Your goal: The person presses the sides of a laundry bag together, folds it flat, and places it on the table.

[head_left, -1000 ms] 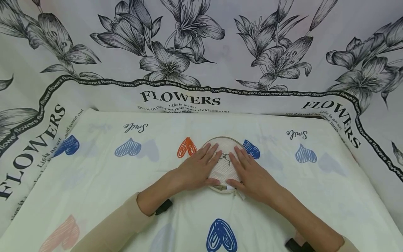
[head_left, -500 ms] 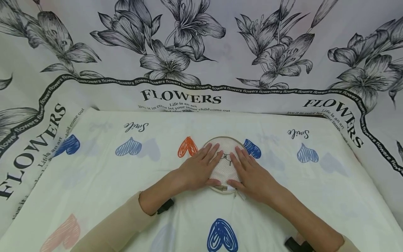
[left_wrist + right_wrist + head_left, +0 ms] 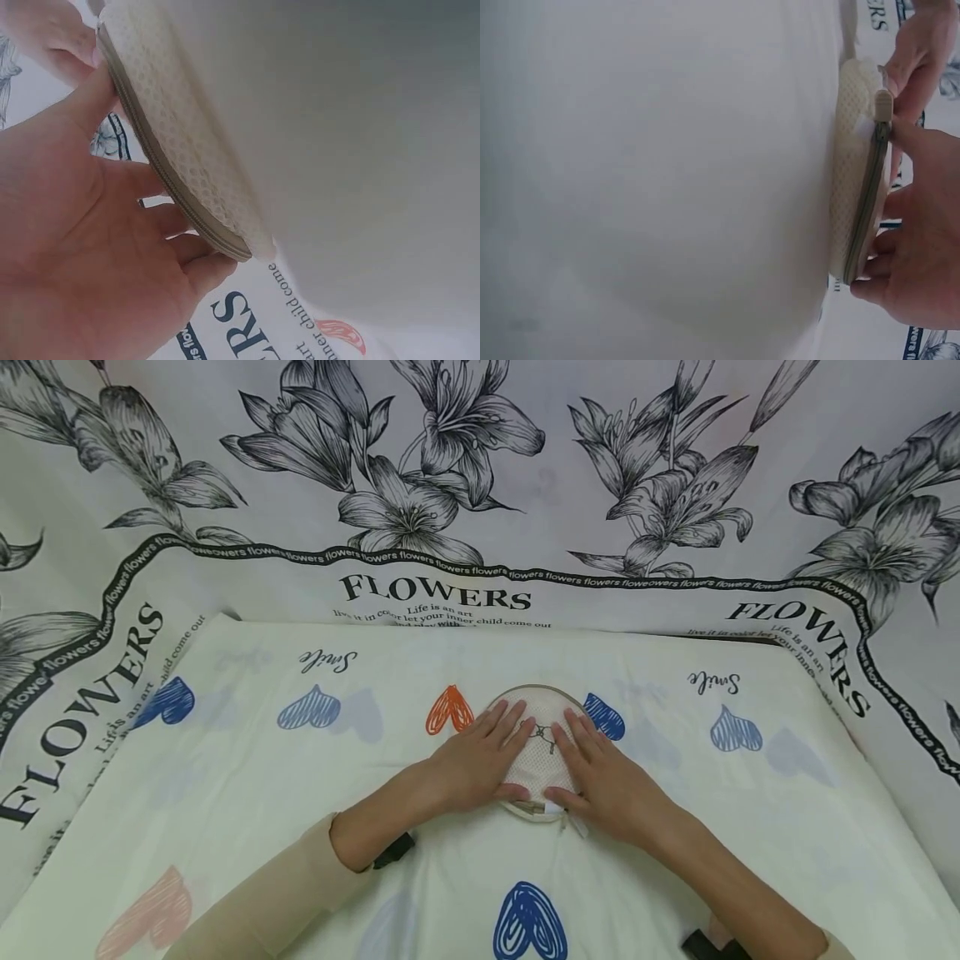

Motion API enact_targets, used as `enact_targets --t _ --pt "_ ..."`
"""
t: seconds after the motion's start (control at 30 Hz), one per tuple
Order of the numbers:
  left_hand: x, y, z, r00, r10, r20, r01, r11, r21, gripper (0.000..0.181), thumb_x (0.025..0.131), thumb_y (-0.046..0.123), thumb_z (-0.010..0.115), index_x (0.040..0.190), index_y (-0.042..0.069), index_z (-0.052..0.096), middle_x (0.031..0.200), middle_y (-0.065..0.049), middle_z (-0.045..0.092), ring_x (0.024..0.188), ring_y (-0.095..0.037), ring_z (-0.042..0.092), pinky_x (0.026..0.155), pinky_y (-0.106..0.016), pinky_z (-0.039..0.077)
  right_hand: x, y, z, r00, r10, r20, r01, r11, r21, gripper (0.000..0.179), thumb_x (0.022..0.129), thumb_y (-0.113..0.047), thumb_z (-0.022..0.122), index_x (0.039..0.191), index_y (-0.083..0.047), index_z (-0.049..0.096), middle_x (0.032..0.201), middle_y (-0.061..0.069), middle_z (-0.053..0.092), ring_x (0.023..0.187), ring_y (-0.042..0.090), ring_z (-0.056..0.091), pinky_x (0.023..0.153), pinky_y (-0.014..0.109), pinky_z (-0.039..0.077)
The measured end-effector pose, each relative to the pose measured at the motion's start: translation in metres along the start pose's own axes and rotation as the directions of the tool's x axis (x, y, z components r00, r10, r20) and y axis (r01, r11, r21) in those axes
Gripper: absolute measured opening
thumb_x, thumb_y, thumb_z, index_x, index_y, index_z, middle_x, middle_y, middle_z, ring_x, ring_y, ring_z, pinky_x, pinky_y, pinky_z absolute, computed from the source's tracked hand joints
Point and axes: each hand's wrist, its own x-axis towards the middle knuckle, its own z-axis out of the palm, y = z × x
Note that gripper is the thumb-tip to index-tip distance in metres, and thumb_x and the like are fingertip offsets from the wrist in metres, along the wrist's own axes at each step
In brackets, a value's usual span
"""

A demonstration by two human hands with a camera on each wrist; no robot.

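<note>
A round cream mesh pouch (image 3: 536, 772) lies on the white cloth, with a dark line drawing on its top. My left hand (image 3: 471, 766) rests on the pouch's left part, fingers spread and fairly straight. On its right part lies my right hand (image 3: 609, 781), also with extended fingers. Both thumbs are near the front edge, and the two hands hide much of the top. A brownish zipper (image 3: 150, 142) follows the pouch's rim in the left wrist view. In the right wrist view, a beige zipper pull (image 3: 883, 106) sits by the right thumb, above the mesh side wall (image 3: 847, 180).
White cloth (image 3: 262, 793) printed with hearts and "Smile" covers the surface. Behind it stands a flower-printed sheet (image 3: 540, 510) with black lettering. Dark wrist devices, including a black one (image 3: 393, 850) below the left wrist, show under both forearms.
</note>
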Motion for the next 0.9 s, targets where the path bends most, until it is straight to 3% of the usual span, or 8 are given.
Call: enact_targets --t 0.5,0.9 --pt "-0.004 -0.003 -0.004 0.996 -0.072 -0.052 0.062 0.983 -0.174 0.089 0.091 0.057 0.063 0.158 0.013 0.026 0.165 -0.014 0.013 0.151 -0.035 0.011 0.120 -0.045 0.019 -0.009 0.008 -0.008 0.996 0.003 -0.084 -0.002 1.000 0.009 0.085 0.096 -0.059 0.054 0.158 -0.010 0.025 0.165 0.015 0.013 0.150 0.038 0.013 0.117 0.053 0.024" --pt "-0.022 -0.015 -0.001 0.991 -0.113 -0.073 0.097 0.975 -0.201 0.088 0.090 0.058 0.063 0.158 0.015 0.027 0.164 -0.014 0.016 0.149 -0.038 0.017 0.119 -0.048 0.023 -0.023 0.023 -0.011 0.994 0.045 -0.095 -0.043 0.999 0.021 0.085 0.094 -0.060 0.055 0.158 -0.011 0.026 0.165 0.014 0.015 0.149 0.041 0.013 0.115 0.062 0.020"
